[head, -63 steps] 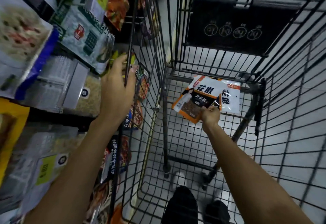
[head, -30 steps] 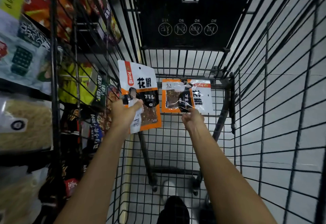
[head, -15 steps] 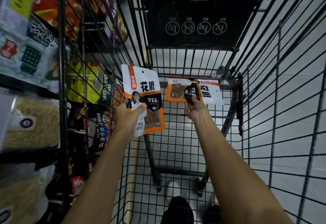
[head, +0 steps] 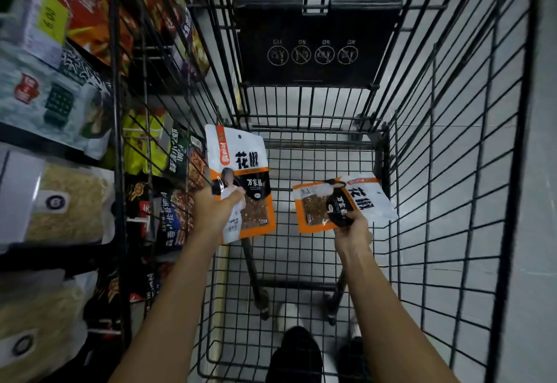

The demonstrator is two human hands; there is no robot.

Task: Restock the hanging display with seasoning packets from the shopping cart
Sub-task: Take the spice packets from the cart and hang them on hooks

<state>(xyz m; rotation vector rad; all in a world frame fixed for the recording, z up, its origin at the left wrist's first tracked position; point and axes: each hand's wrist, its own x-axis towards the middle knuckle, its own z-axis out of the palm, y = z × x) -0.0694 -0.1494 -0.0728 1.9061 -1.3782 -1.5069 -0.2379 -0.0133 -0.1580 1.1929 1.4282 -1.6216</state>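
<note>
The right hand (head: pixel 351 227) is now lifting the second Sichuan pepper packet (head: pixel 358 198) off the floor of the shopping cart (head: pixel 316 45), fingers pinching its lower edge. A moment ago it was lying flatter. The left hand (head: pixel 214 212) is still gripping the first Sichuan pepper packet (head: pixel 241 156) upright beside the hanging display (head: pixel 177 158). Both seem ready for hanging.

One upright seasoning packet (head: pixel 238 171) and one tilted sideways packet (head: pixel 340 198), both white-and-orange, above the cart (head: pixel 452 171).
</note>
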